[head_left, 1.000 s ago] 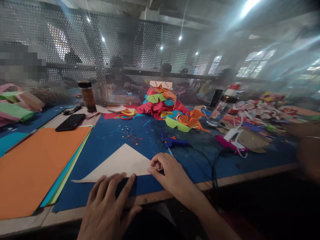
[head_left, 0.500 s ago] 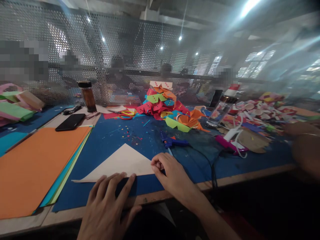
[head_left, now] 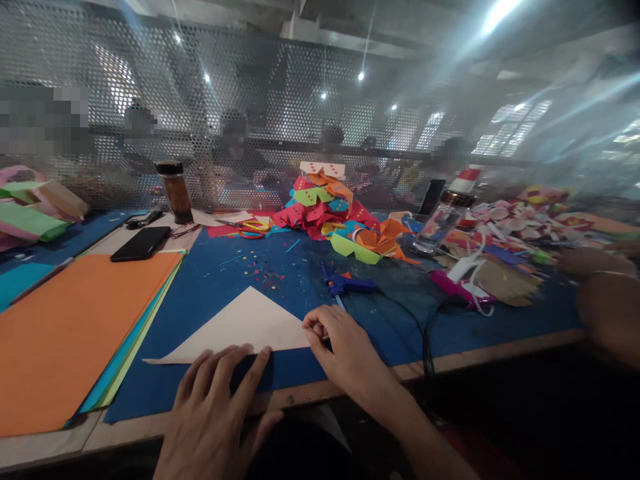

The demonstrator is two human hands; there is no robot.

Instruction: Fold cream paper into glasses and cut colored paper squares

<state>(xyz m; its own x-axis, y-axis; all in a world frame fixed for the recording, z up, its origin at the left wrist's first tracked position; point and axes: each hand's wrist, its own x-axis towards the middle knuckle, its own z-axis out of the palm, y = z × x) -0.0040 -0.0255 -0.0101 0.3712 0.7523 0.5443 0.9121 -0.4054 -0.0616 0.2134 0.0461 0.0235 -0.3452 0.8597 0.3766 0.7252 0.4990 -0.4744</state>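
A sheet of cream paper (head_left: 245,325), folded into a triangle, lies on the blue table top in front of me with its peak pointing away. My left hand (head_left: 215,400) rests with fingers spread, the fingertips on the paper's near edge. At the right corner of the triangle, my right hand (head_left: 345,353) is closed, thumb and finger pinching the paper there. Just beyond that hand lies a blue glue gun (head_left: 347,283), its black cord running off to the right.
To the left is a stack of coloured paper (head_left: 95,320) with a black phone (head_left: 141,244) at its far end. Scissors (head_left: 250,231), a brown-filled bottle (head_left: 177,193) and a heap of paper cut-outs (head_left: 320,210) stand behind. A clear bottle (head_left: 440,223) leans at right; another person's arm (head_left: 607,310) shows.
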